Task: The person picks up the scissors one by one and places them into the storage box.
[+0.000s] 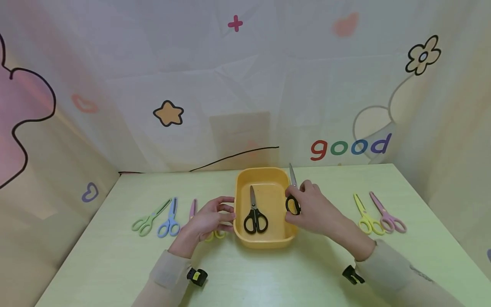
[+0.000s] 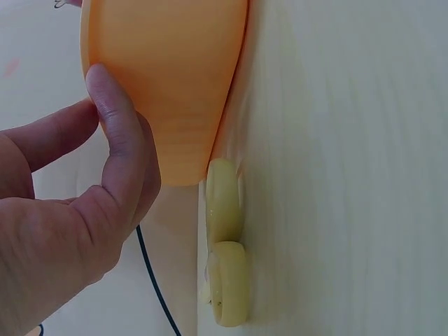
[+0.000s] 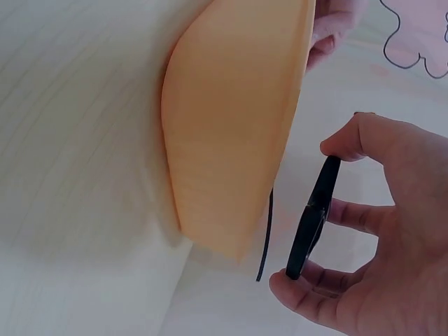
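A yellow plastic tray [image 1: 264, 244] sits at the middle of the table. One pair of black-handled scissors [image 1: 253, 206] lies inside it, blades pointing away. My left hand [image 1: 207, 219] touches the tray's left side, thumb and fingertips right at the rim. Over the right rim, my right hand [image 1: 312, 209] pinches a second pair of black-handled scissors [image 3: 311, 217] by its handle between thumb and fingers. Its blades point away from me in the head view. The right wrist view shows the handle edge-on, raised beside the tray wall.
Left of the tray lie green scissors [image 1: 145, 224], blue scissors [image 1: 172, 213], pink scissors [image 1: 193, 208] and yellow scissors [image 2: 224, 203], the last two partly behind my left hand. Yellow scissors [image 1: 362, 209] and purple scissors [image 1: 381, 209] lie at right. A printed curtain [image 1: 245, 85] hangs behind the table.
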Available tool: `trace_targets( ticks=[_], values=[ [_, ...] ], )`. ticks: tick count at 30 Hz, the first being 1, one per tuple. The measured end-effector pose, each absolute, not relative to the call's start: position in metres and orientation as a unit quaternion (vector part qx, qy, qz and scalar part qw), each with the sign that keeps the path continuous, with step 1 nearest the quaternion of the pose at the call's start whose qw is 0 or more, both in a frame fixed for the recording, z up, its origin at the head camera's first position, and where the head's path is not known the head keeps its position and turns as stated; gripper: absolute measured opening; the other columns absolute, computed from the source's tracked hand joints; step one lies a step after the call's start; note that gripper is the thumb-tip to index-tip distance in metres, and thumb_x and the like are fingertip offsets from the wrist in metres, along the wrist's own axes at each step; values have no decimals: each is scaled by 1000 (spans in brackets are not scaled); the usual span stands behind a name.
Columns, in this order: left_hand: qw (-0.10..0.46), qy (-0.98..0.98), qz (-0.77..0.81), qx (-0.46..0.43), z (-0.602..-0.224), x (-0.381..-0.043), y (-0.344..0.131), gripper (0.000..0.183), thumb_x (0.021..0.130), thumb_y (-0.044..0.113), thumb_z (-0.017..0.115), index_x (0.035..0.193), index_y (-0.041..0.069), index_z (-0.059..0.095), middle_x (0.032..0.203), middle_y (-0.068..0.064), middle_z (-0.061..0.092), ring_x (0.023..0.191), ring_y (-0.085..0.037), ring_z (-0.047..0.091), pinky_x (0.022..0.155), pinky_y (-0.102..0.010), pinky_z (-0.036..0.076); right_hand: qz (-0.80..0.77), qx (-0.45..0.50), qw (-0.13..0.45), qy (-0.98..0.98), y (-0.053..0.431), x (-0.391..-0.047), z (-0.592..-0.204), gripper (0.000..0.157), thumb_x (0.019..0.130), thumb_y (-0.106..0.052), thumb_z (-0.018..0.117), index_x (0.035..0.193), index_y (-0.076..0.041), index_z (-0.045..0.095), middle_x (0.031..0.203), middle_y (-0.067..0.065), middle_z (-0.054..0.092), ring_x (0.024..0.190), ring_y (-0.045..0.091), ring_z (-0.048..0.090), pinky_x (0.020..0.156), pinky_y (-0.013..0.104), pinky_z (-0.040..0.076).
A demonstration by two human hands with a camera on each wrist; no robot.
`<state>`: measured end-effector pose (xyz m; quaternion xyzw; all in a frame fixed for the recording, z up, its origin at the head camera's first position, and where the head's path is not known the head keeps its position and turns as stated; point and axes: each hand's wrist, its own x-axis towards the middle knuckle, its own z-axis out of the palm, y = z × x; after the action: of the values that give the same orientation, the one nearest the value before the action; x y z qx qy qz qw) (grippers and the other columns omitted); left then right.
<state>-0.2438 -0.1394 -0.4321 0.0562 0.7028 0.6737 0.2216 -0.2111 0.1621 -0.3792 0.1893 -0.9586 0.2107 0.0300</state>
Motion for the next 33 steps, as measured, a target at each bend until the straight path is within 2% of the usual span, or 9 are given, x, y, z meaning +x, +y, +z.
trace_targets(
  ticks=[12,19,26,33],
  values=[
    [223,699,677,54,-432,-243,-139,57,98,-9,61,150,-3,39,118,-21,53,88,-25,65,76,-38,62,187,245,31,-951,128,-211,-392,36,84,-23,75,117,-13,62,104,15,47,92,31,45,65,34,47],
    [226,694,681,59,-433,-244,-140,56,98,-8,60,150,-4,38,120,-24,52,88,-25,65,74,-35,62,162,252,2,-954,117,-214,-399,36,83,-23,77,116,-13,63,96,12,43,88,29,43,59,32,43],
    [229,694,680,62,-433,-245,-140,56,99,-8,60,150,-5,37,122,-26,51,89,-26,65,74,-35,62,124,247,-24,-961,111,-218,-406,39,84,-25,80,118,-13,65,101,17,51,87,29,47,60,35,48],
    [231,694,679,63,-432,-244,-141,56,99,-8,59,150,-6,36,121,-26,51,87,-24,65,74,-35,62,109,246,-36,-963,108,-225,-414,37,86,-28,83,113,-12,64,97,19,53,85,32,50,64,41,50]
  ],
)
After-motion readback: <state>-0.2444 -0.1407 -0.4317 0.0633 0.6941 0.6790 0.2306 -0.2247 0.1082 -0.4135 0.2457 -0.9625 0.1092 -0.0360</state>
